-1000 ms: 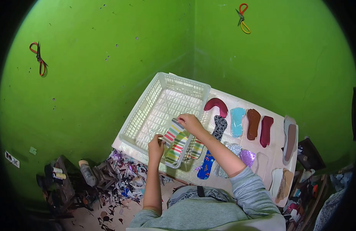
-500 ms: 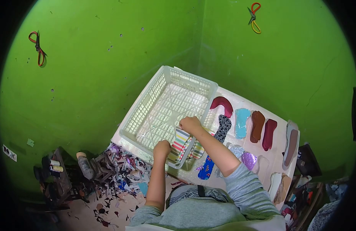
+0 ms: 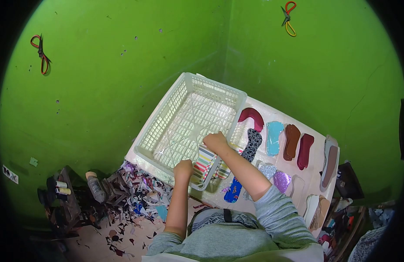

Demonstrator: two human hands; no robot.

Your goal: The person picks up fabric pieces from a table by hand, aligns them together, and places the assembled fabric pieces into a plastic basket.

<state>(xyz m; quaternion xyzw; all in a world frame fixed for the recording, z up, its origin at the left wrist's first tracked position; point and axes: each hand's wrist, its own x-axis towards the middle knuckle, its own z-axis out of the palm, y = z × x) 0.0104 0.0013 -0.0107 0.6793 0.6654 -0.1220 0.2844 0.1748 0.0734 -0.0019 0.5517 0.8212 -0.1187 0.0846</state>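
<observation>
Near its front right corner, a white plastic basket (image 3: pixel 146 153) has a striped, multicoloured cut piece (image 3: pixel 204 160) inside it. My left hand (image 3: pixel 183 170) is closed on the lower left end of this piece. At the upper end, my right hand (image 3: pixel 216 142) grips it with curled fingers, my forearm crossing over the basket's rim. Just outside the basket lies more striped material (image 3: pixel 223 169), partly hidden by my right forearm. The fingertips of both hands are hidden from above.
Right of the basket, the table holds dark red (image 3: pixel 253 117), black-and-white patterned (image 3: pixel 253 144), light blue (image 3: pixel 275 137), brown (image 3: pixel 291 142) and blue (image 3: pixel 233 190) cut pieces. Scraps (image 3: pixel 145 196) cover the floor at left. Scissors (image 3: pixel 41 54) hang on the green wall.
The whole view has shifted very slightly. Both hands stay at the striped piece in almost the same position.
</observation>
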